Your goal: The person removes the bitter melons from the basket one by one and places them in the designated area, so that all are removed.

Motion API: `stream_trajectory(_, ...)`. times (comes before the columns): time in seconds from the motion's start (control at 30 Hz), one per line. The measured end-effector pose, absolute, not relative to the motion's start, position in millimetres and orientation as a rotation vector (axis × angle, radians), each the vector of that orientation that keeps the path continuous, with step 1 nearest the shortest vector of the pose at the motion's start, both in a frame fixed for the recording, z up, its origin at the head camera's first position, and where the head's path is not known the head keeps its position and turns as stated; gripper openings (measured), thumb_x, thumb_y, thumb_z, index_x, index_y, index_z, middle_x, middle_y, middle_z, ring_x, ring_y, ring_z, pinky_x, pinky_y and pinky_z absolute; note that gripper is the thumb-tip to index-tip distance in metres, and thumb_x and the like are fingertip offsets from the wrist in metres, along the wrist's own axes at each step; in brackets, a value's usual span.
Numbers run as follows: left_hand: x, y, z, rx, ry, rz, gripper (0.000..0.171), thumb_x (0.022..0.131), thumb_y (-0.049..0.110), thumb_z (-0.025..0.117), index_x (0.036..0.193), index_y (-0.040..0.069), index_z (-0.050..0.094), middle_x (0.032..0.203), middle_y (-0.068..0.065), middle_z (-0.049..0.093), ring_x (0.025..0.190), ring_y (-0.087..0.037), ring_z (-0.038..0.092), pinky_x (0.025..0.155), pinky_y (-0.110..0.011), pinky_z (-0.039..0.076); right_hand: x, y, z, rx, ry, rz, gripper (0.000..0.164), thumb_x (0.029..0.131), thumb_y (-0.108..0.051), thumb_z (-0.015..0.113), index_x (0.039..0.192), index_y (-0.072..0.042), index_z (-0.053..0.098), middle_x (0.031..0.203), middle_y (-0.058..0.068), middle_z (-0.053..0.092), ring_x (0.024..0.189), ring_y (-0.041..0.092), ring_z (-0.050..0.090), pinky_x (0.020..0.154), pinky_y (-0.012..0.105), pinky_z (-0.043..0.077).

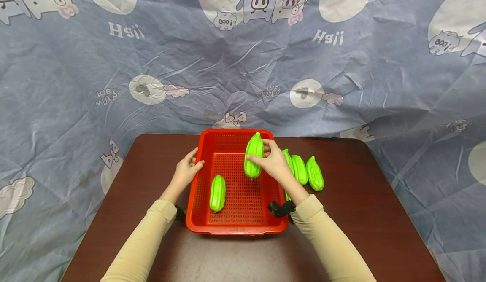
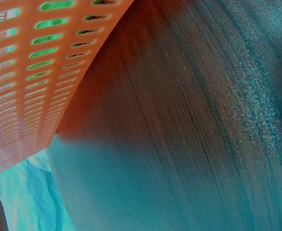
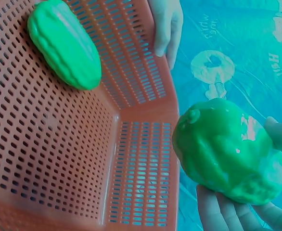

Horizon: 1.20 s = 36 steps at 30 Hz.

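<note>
My right hand [image 1: 275, 162] holds a green bitter melon [image 1: 253, 155] above the right part of a red plastic basket [image 1: 237, 230]. In the right wrist view, the thumb is on one side of that ridged melon [image 3: 223, 149] and the fingers are on the other. My left hand [image 1: 185, 171] grips the basket's left rim, its thumb over the edge. Inside the basket, toward the left, lies another bitter melon [image 1: 217, 193]. The left wrist view shows mostly the slotted basket wall [image 2: 23, 82], with a bit of a hand at the lower left edge.
Several more green melons [image 1: 300, 169] lie on the brown table [image 1: 360, 214] to the right of the basket, partly hidden by the right forearm. A grey-blue printed cloth [image 1: 228, 63] hangs behind the table.
</note>
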State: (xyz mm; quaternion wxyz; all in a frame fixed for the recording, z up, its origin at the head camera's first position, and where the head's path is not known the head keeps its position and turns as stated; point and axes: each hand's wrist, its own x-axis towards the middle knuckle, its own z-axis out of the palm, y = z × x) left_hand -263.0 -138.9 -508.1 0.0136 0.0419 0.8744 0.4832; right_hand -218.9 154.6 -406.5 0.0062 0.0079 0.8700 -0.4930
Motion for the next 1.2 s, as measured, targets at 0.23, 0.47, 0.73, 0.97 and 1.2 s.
stream_trajectory(0.23,-262.3,-137.9,-506.0,0.147,2.769,1.506,0.065,0.095,0.021,0.065,0.151,0.005,0.039,0.095,-0.015,0.064,0.066,-0.011,0.053,0.062,-0.025,0.044,-214.9,168.7,-402.5,0.068,2.752,-1.574,0.08,0.08,-0.038,0.08,0.144,-0.009,0.043,0.129,0.014,0.058,0.11,0.03,0.063,0.084,0.043,0.053)
stream_trajectory(0.47,-261.4,-137.6,-505.0,0.143,2.772,1.502,0.064,0.095,0.019,0.066,0.151,0.005,0.039,0.094,-0.014,0.062,0.066,-0.013,0.05,0.061,-0.025,0.042,-209.4,189.4,-404.7,0.116,2.766,-1.598,0.076,0.081,-0.037,0.08,0.142,-0.01,0.045,0.127,0.013,0.058,0.112,0.03,0.062,0.086,0.043,0.053)
stream_trajectory(0.73,-260.8,-137.7,-504.6,0.135,2.753,1.513,0.065,0.095,0.022,0.065,0.152,0.005,0.038,0.095,-0.014,0.062,0.068,-0.014,0.052,0.062,-0.026,0.043,-202.4,216.0,-405.6,0.162,2.791,-1.624,0.077,0.084,-0.038,0.078,0.144,-0.006,0.042,0.127,0.016,0.059,0.111,0.031,0.061,0.079,0.028,0.051)
stream_trajectory(0.97,-261.6,-138.3,-508.5,0.132,2.75,1.515,0.065,0.095,0.023,0.065,0.152,0.006,0.038,0.097,-0.015,0.064,0.068,-0.013,0.056,0.063,-0.026,0.046,-193.4,232.2,-401.3,0.243,2.829,-1.569,0.08,0.085,-0.044,0.074,0.147,-0.008,0.039,0.131,0.015,0.057,0.115,0.028,0.058,0.083,0.029,0.049)
stream_trajectory(1.2,-262.5,-137.9,-507.9,0.132,2.74,1.525,0.065,0.095,0.022,0.065,0.152,0.006,0.038,0.095,-0.014,0.064,0.069,-0.012,0.057,0.064,-0.026,0.046,-186.7,246.7,-401.8,0.309,2.831,-1.574,0.081,0.086,-0.045,0.074,0.148,-0.008,0.037,0.131,0.015,0.055,0.115,0.028,0.057,0.076,0.02,0.047)
